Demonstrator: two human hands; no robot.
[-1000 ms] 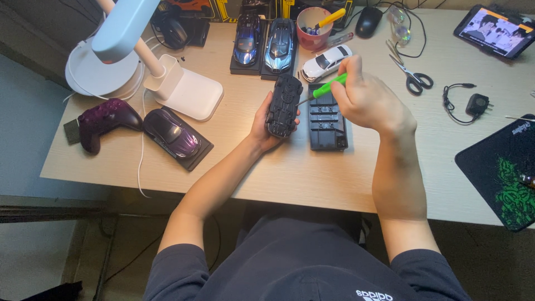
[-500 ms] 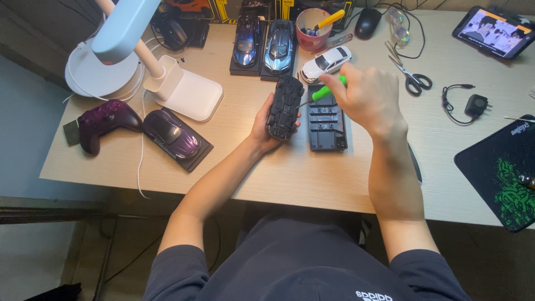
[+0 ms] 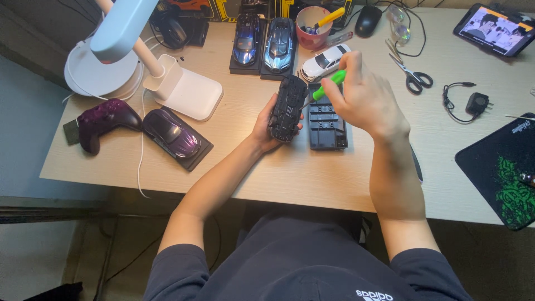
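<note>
Cradling a black toy car (image 3: 287,108) belly-up just above the surface (image 3: 290,173), the left hand (image 3: 268,125) wraps its fingers round the body so the underside faces the tool. The right hand (image 3: 365,100) pinches a green screwdriver (image 3: 327,86) tight, tip angled at the chassis — its black base (image 3: 327,120) lies just beside.

Bright, sharp, soft desk shadows
</note>
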